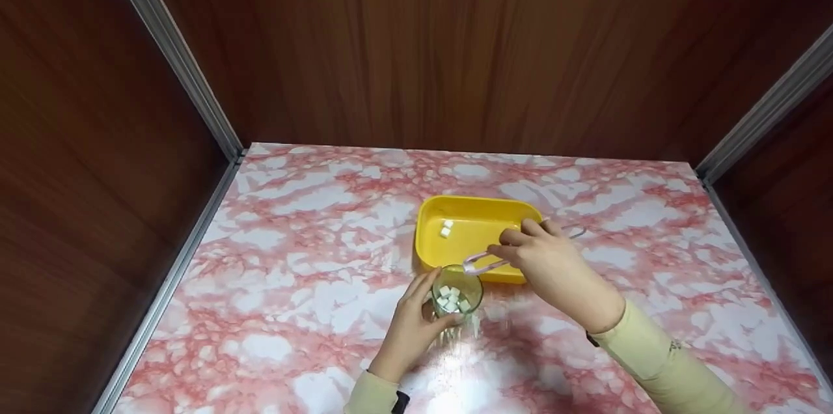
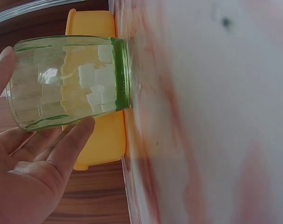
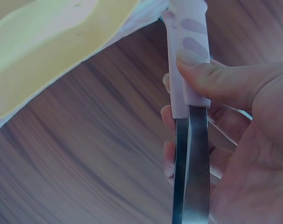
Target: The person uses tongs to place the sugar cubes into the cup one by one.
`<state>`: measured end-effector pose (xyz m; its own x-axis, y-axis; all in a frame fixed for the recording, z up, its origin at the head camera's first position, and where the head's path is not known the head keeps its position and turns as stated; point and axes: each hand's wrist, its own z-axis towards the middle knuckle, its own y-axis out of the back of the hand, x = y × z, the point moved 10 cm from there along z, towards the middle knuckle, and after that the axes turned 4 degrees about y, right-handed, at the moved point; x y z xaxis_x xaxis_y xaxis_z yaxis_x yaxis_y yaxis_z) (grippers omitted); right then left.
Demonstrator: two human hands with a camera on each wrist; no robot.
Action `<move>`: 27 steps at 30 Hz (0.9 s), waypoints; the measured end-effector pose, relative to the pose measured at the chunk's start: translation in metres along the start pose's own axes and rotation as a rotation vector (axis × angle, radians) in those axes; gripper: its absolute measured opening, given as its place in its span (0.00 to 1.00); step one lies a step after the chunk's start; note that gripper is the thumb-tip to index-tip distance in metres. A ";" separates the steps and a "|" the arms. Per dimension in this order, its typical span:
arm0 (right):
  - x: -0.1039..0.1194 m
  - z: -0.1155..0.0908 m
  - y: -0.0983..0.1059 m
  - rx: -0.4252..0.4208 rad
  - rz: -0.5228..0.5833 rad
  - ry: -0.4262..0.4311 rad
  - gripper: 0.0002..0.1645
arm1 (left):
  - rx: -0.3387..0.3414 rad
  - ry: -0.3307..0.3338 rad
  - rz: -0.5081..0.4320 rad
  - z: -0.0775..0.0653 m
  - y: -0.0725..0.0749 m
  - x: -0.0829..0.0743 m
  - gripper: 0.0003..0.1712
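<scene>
A green-tinted glass (image 1: 478, 300) with several white cubes (image 1: 450, 297) at its bottom stands upright on the table. My left hand (image 1: 416, 316) holds it, thumb on one side and fingers on the other, as the left wrist view shows with the glass (image 2: 48, 84). In my right hand (image 1: 553, 264) are tongs (image 3: 195, 93) with pale pink tips and metal arms, pinched between thumb and fingers. The pink tips (image 1: 485, 264) reach over the rim of the glass, with what looks like a white cube (image 1: 468, 267) between their ends.
A yellow tray (image 1: 478, 202) stands just behind the glass, with two white cubes (image 1: 446, 228) near its left side. The pink-and-white marbled table (image 1: 293, 258) is bordered by brown wood-look panels (image 1: 416, 49) and metal corner strips (image 1: 182, 62).
</scene>
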<state>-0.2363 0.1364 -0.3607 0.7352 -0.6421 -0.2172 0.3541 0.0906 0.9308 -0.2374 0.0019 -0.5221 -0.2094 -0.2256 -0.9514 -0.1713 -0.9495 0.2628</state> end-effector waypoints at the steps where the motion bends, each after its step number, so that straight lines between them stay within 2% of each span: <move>1: 0.002 0.000 0.000 -0.006 0.001 0.005 0.22 | -0.002 0.000 0.009 0.000 0.000 -0.001 0.49; 8: 0.015 0.001 -0.005 -0.013 0.008 0.040 0.21 | -0.009 -0.022 0.036 0.000 0.000 -0.003 0.49; 12: 0.021 0.001 -0.011 -0.006 0.024 0.048 0.19 | -0.010 -0.003 0.056 0.000 0.000 -0.002 0.49; 19: 0.027 0.001 -0.021 0.017 0.046 0.057 0.22 | 0.011 -0.004 -0.039 -0.001 -0.001 -0.003 0.48; 27: 0.030 0.001 -0.028 0.024 0.035 0.055 0.21 | 0.014 0.005 -0.021 -0.001 -0.001 -0.002 0.48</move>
<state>-0.2247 0.1141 -0.3931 0.7777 -0.5960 -0.1999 0.3142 0.0931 0.9448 -0.2362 0.0034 -0.5208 -0.2007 -0.2073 -0.9575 -0.1887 -0.9509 0.2454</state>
